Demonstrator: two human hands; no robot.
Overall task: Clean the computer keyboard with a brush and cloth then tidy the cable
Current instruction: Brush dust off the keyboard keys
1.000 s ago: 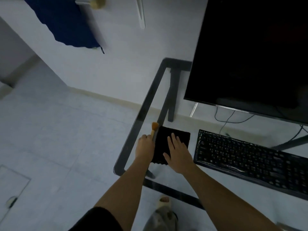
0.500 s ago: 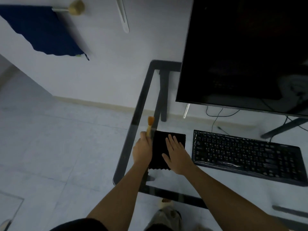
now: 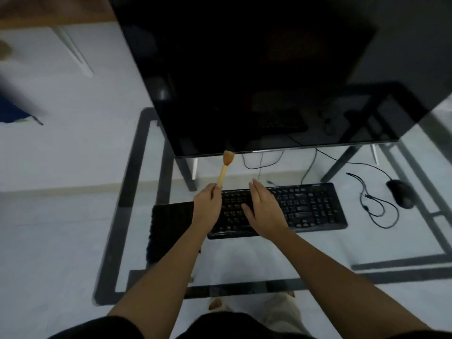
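Note:
A black keyboard point(image 3: 308, 206) lies on the glass desk point(image 3: 318, 253) below the monitor. My left hand point(image 3: 208, 204) is closed around a small wooden brush point(image 3: 224, 171), bristles pointing up and away, just past the keyboard's left end. My right hand point(image 3: 264, 211) hovers flat, fingers apart, over the keyboard's left half and holds nothing. A black cloth point(image 3: 168, 228) lies on the desk left of the keyboard, partly under my left forearm. A loose black cable point(image 3: 374, 204) curls on the desk right of the keyboard.
A large dark monitor point(image 3: 256, 74) fills the upper view, its lower edge just above the brush tip. A black mouse point(image 3: 402, 196) rests at the far right beside the cable. Thin wires hang behind the keyboard. The desk's dark frame point(image 3: 127, 192) runs along the left.
Both hands moved right from the black cloth to the keyboard. My right hand left the cloth and is now over the keys. The brush stayed in my left hand. The view swung right.

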